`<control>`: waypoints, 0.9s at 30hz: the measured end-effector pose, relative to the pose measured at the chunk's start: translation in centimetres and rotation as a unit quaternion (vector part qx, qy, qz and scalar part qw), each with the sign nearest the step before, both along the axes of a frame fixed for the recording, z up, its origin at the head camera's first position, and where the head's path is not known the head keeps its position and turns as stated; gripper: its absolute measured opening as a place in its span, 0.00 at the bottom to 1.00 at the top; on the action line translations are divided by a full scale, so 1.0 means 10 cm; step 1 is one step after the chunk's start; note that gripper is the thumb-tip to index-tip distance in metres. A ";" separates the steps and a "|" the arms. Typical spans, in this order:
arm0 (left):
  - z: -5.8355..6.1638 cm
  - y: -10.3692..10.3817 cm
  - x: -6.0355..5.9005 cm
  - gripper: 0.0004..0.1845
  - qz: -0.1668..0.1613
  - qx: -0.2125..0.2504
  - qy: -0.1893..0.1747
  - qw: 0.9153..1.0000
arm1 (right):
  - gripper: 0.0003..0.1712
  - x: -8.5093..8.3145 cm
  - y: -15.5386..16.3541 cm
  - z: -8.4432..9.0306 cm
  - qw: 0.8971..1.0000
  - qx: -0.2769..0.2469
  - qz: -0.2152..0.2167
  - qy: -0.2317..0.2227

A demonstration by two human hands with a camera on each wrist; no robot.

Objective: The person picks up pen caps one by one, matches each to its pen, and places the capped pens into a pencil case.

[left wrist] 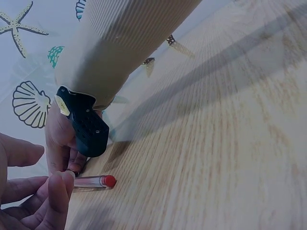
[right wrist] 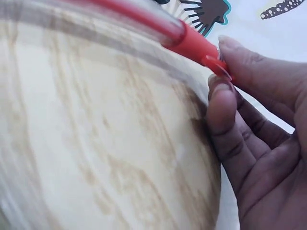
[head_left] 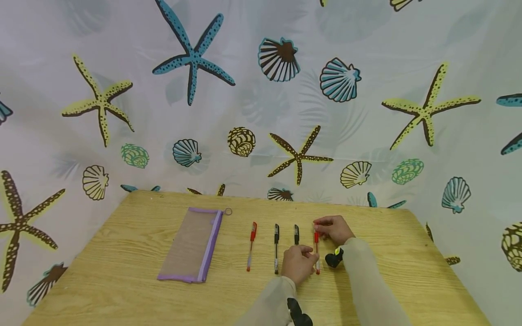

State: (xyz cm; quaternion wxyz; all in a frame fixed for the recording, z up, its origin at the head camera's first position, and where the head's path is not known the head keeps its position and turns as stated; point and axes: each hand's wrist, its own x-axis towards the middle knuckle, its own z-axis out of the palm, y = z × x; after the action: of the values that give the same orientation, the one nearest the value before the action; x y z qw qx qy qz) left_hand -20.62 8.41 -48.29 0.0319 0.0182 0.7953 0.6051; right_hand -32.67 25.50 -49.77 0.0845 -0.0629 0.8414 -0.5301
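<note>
My right hand pinches the red cap end of a red pen between thumb and fingertips, at the right end of a row of pens. In the right wrist view the red cap shows at the fingertips. Beside the pen's lower half is my left hand, its thumb and fingers parted and loosely bent. It hides the lower part of a black pen. The left wrist view shows the red pen's tail end just past the left fingertips; whether they touch it I cannot tell.
Left of the hands lie another black pen and another red pen, roughly parallel. A mesh zip pouch with purple edging and a ring lies further left on the wooden table. A shell-and-starfish patterned curtain hangs behind.
</note>
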 end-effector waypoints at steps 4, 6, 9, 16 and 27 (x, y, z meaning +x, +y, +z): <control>-0.01 0.01 0.00 0.15 0.001 0.004 -0.008 1.000 | 0.16 -0.01 0.00 -0.01 1.000 0.026 0.011 0.007; -0.01 0.01 0.00 0.15 0.001 0.005 -0.011 1.000 | 0.15 -0.01 0.00 0.00 0.999 0.034 0.014 0.008; -0.01 0.01 0.00 0.15 0.001 0.007 -0.011 1.000 | 0.15 0.00 -0.01 0.02 0.999 0.040 0.015 0.011; 0.02 -0.01 0.02 0.15 -0.011 0.011 0.003 1.000 | 0.14 0.01 -0.03 0.05 0.999 0.027 0.023 0.012; 0.03 -0.02 0.02 0.14 -0.011 0.017 -0.011 1.000 | 0.13 0.03 -0.04 0.04 1.000 0.029 0.006 0.007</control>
State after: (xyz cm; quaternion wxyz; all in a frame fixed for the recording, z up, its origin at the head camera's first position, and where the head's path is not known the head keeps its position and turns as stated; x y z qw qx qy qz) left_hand -20.42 8.20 -48.00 0.0472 0.0209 0.7842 0.6184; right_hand -32.36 25.06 -49.37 0.0839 -0.0690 0.8565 -0.5046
